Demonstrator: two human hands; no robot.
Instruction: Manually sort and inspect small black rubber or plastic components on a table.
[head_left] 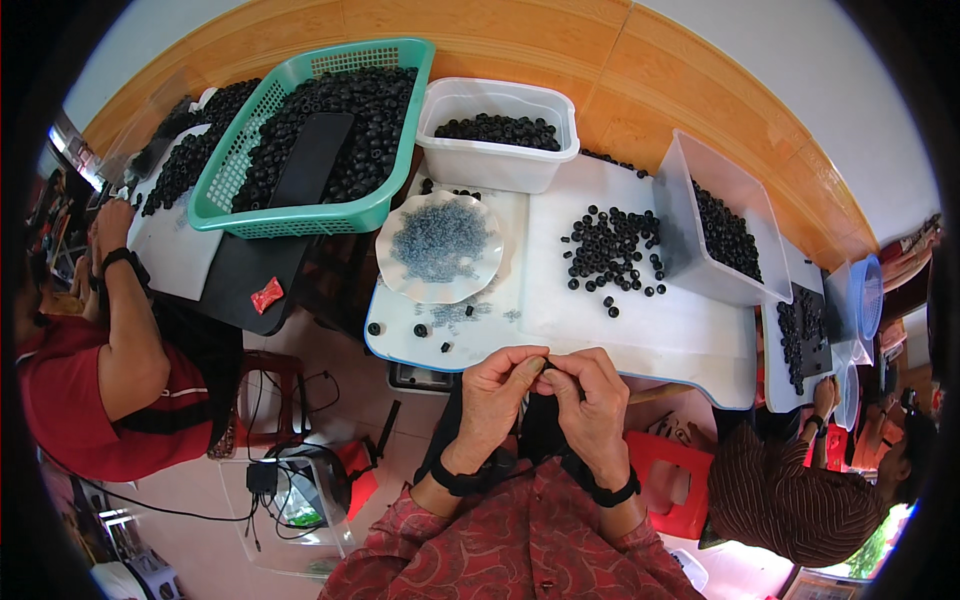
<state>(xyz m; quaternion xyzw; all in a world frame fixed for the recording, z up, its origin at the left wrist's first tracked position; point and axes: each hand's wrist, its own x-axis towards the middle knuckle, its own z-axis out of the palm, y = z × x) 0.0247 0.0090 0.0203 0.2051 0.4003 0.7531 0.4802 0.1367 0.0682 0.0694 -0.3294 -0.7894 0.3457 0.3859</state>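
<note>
Just over the near edge of the white table (470,338), my left hand (495,400) and my right hand (592,410) meet fingertip to fingertip. Both are closed in a pinch on a small black part (546,365), mostly covered by the fingers. Beyond them a scalloped white plate (396,273) holds many tiny translucent grey-blue pieces (440,238), some spilled beside it. To its right lies a loose heap of small round black parts (608,245). A few more black parts (421,330) are scattered near the table's front left.
A white tub (497,170) and a clear bin (700,258) of black parts stand farther back. At left, a green basket (290,218) holds black parts and a flat black slab (312,158). People sit left (110,360) and right (790,490). Cables (265,480) lie below left.
</note>
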